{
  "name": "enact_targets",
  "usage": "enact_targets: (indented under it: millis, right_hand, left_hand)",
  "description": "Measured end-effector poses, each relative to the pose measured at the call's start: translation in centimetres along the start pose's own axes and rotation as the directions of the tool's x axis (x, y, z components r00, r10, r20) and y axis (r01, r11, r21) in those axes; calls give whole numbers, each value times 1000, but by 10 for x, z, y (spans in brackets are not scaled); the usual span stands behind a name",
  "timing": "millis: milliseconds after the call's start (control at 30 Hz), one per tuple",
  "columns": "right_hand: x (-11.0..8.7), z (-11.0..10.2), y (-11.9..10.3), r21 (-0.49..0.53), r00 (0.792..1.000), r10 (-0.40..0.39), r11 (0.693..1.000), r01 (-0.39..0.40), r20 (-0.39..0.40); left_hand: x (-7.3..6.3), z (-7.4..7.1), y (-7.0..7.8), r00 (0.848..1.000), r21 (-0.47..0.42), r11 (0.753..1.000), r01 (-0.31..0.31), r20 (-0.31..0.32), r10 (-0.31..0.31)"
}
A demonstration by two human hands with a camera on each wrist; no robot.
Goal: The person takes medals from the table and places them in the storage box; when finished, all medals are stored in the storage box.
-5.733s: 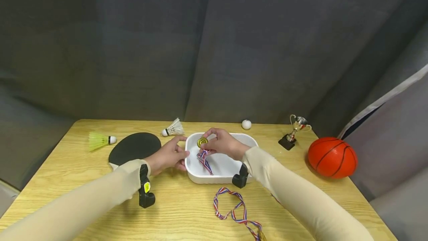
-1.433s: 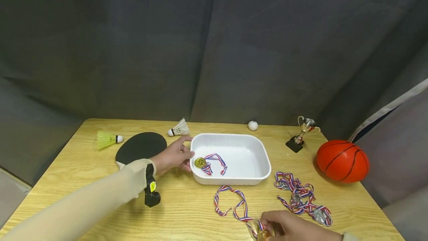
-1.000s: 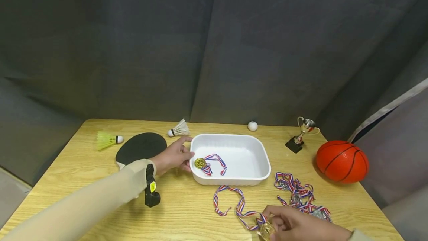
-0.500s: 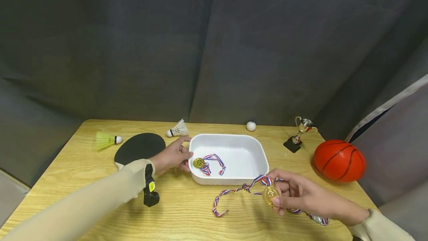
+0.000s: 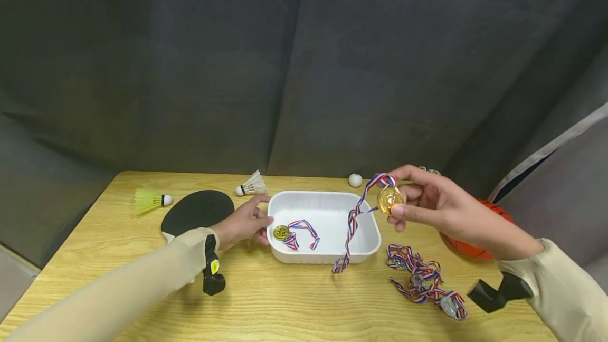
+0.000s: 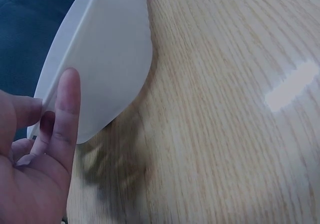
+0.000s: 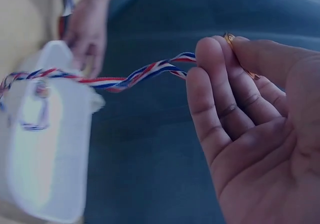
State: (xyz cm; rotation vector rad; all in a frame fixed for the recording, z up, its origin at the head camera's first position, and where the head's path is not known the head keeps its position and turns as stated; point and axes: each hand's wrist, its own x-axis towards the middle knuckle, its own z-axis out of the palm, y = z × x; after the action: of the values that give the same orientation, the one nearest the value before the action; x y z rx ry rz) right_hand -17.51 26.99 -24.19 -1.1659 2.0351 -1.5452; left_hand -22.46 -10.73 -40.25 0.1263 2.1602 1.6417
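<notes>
In the head view my right hand (image 5: 442, 210) pinches a gold medal (image 5: 390, 200) by its disc, raised above the table to the right of a white plastic container (image 5: 328, 258). The medal's red, white and blue ribbon (image 5: 352, 226) hangs twisted over the container's right part, its end in front of the near wall. My left hand (image 5: 244, 223) holds the container's left rim; in the left wrist view some fingers (image 6: 65, 114) lie along the outer wall. Inside, at the left end, lies another gold medal (image 5: 281, 233) with its ribbon.
Several silver medals (image 5: 448, 306) with tangled ribbons lie right of the container. A basketball (image 5: 467, 248) and a mostly hidden trophy (image 5: 429, 171) are behind my right hand. Also on the table: a white ball (image 5: 354, 180), shuttlecocks (image 5: 253, 183) and a black paddle (image 5: 199, 211).
My right hand let go of one gold medal in the container, then took another from the table's front and lifted it, ribbon trailing, up beside the container. The left hand has stayed at the rim.
</notes>
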Motion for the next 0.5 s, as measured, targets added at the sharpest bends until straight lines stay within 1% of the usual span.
enact_targets:
  millis: [67, 233, 400, 500]
  right_hand:
    - [8, -6, -9, -14, 999, -26, 1000, 26, -23]
    - [25, -16, -25, -29, 993, -29, 999, 25, -115]
    - [43, -17, -31, -18, 974, -22, 1000, 19, -225]
    - [55, -17, -29, 14, 968, -2, 1000, 6, -251]
  left_hand:
    - [0, 0, 0, 1000, 0, 1000, -2, -1, 2]
    - [1, 1, 1, 1000, -3, 1000, 2, 1, -2]
    - [3, 2, 0, 1000, -1, 1000, 15, -8, -15]
    - [4, 3, -1, 1000, -3, 1000, 20, -13, -20]
